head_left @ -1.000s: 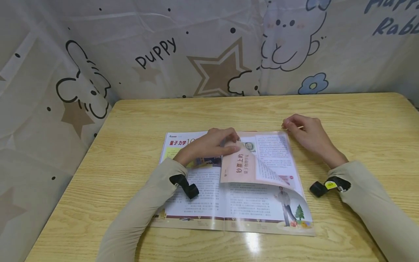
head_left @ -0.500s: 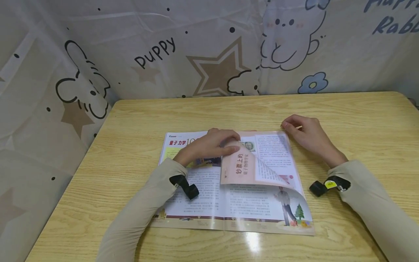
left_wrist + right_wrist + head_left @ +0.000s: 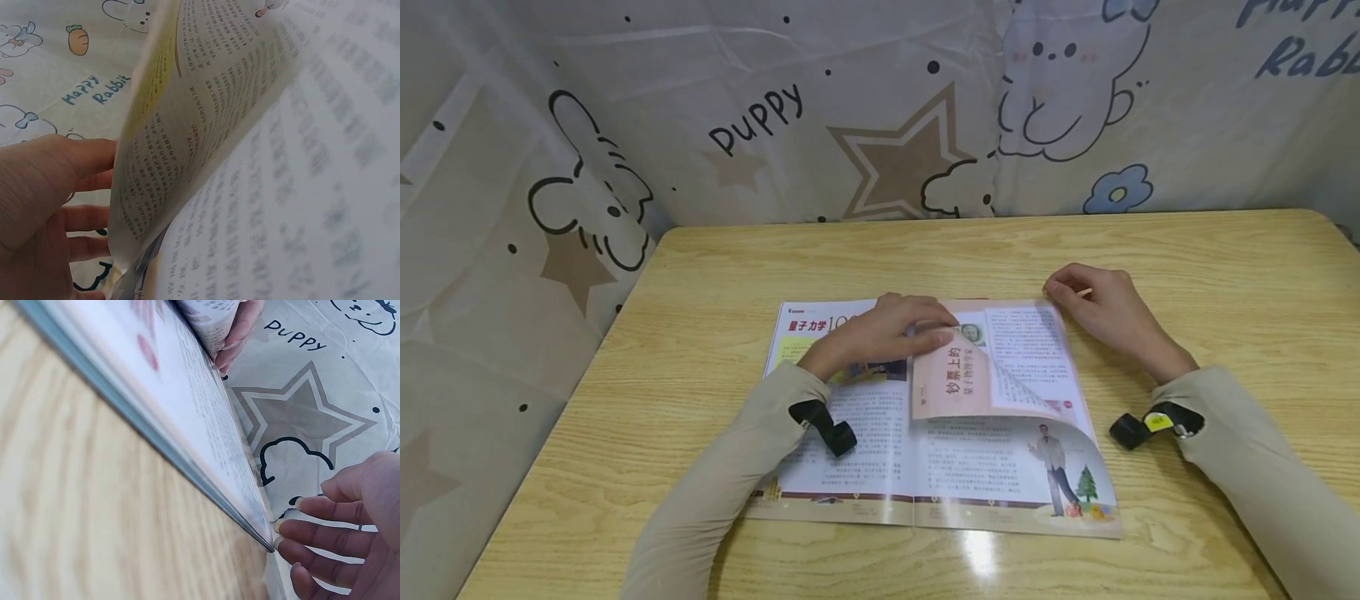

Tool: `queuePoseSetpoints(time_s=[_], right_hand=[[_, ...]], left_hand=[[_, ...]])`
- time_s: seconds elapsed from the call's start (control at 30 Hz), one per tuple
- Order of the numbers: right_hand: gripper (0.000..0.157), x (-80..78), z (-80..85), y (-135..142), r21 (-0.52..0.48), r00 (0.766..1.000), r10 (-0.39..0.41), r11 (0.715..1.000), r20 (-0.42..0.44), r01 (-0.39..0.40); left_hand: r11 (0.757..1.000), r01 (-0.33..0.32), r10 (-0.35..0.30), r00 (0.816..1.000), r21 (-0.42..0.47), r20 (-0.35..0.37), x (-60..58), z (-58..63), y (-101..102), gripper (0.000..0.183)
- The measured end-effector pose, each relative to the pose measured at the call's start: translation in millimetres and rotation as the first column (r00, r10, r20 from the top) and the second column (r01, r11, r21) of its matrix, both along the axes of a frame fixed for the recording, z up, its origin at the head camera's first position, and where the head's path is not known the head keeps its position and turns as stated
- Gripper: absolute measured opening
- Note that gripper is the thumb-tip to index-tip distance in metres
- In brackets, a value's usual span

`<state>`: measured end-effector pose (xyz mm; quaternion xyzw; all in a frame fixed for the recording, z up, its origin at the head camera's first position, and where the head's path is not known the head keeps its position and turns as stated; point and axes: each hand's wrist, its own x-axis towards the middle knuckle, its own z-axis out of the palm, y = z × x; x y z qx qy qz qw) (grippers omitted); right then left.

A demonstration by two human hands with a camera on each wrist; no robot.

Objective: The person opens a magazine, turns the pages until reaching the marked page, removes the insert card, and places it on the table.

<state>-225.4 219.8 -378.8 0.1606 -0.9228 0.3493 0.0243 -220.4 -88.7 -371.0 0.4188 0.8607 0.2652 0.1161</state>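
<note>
I see an open magazine [image 3: 883,454] on the bench [image 3: 625,333] beneath the left hand [image 3: 880,329], which pinches a page [image 3: 936,392], seemingly half turned, not yet flat; the loosely bent right hand [image 3: 1105,307] beside it holds nothing.

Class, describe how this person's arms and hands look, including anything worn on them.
The left sleeve and right sleeve are long, plain and beige. A black strap shows at each wrist; the right one bears a yellow label. The left hand and right hand are ungloved.
</note>
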Motion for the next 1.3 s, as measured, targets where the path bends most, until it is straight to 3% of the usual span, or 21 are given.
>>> queuePoseSetpoints(time_s=[0.87, 1.3], right_hand=[[0.028, -1.2, -2.1, 0.0, 0.010, 1.000, 0.006, 1.000, 0.023, -0.006], [0.029, -0.6, -3.2, 0.1, 0.021, 1.000, 0.002, 1.000, 0.029, -0.003]], left_hand=[[0.996, -0.019, 0.021, 1.000, -0.088, 0.021, 2.5, 5.9, 2.1, 0.035], [0.995, -0.030, 0.033, 0.999, -0.091, 0.032, 5.4, 10.0, 0.7, 0.035]])
